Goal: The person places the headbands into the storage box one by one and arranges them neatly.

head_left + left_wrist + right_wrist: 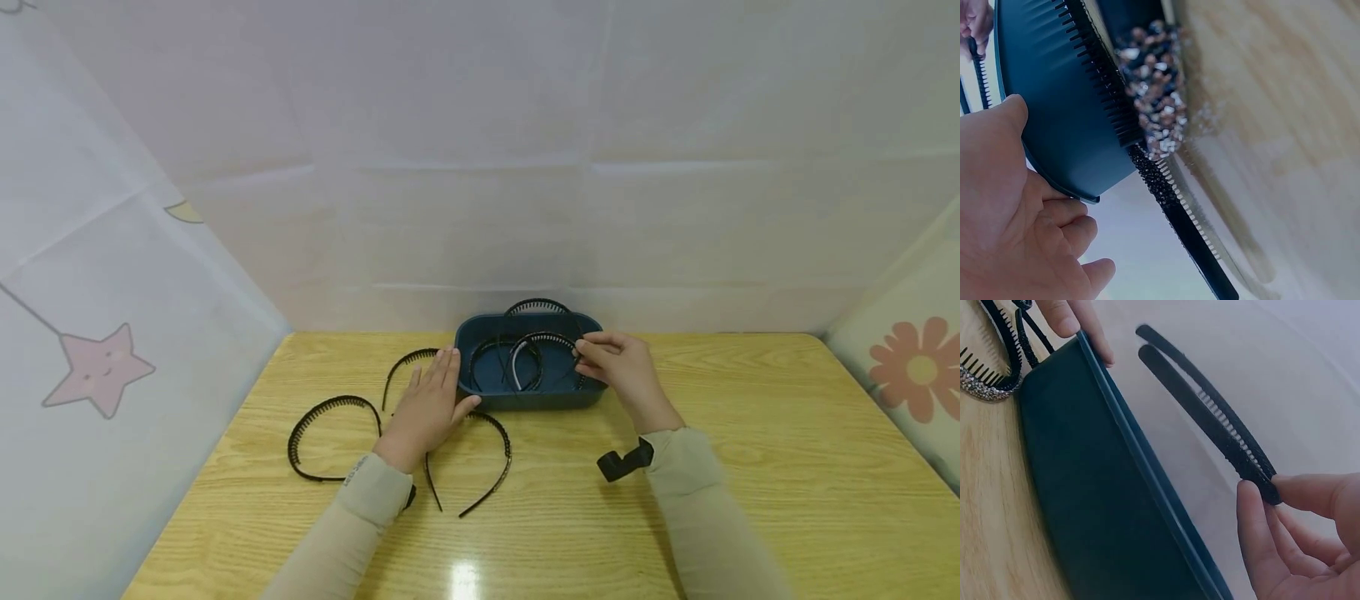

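A dark blue plastic bin (536,402) stands near the table's back edge. My left hand (427,404) rests at the bin's left end, fingers extended along it and thumb by the front corner. Over the bin, my right hand (622,367) pinches one end of a black toothed headband (1191,409) between thumb and fingers. The band's loose ends point away from that hand, toward the left. More black headbands lie inside the bin, and one (538,301) arches above its back rim.
On the table (562,517) left of the bin lie several headbands: a round one (294,442), one partly behind my left hand (411,358), and one in front (506,442) with glittery stones. A white cloth wall (450,208) stands behind the table.
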Available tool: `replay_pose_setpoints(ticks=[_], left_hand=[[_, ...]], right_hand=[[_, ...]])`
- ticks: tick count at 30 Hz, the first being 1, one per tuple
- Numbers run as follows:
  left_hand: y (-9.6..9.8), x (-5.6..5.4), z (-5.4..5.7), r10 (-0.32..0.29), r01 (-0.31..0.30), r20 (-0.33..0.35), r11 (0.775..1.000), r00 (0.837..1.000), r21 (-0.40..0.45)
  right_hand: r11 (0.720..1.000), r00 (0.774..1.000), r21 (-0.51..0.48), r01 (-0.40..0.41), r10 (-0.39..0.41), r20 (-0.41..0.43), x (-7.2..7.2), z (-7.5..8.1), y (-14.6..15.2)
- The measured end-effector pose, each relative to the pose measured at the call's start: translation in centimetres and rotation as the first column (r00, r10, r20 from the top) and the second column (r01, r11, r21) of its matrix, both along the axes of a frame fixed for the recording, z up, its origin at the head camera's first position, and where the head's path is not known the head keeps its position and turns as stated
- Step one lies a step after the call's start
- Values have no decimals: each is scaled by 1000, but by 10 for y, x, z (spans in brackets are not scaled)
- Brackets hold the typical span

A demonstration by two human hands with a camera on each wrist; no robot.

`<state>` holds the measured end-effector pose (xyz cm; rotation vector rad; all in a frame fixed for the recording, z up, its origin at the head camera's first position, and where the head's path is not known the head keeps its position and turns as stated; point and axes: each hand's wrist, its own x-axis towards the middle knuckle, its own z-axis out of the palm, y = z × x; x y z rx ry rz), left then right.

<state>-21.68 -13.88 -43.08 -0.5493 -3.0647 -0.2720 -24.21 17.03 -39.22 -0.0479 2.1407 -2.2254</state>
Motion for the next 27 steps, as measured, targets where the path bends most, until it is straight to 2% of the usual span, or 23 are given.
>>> replay_pose_setpoints(ticks=[8, 13, 20, 27], left_hand=[[1, 0, 2, -5, 5, -8, 1000, 1000, 0], [0, 2, 4, -7, 7, 0, 1000, 1000, 7], [0, 2, 4, -13, 13, -24, 1000, 1000, 14], [0, 3, 5, -6, 6, -20, 1000, 1000, 13]], right_hand=[[997, 997, -50, 59, -57, 47, -14, -8, -16], [995, 997, -64, 73, -71, 38, -20, -11, -29], [997, 997, 10, 73, -73, 5, -22, -14, -43], [989, 998, 138, 60, -58, -19, -23, -16, -47]])
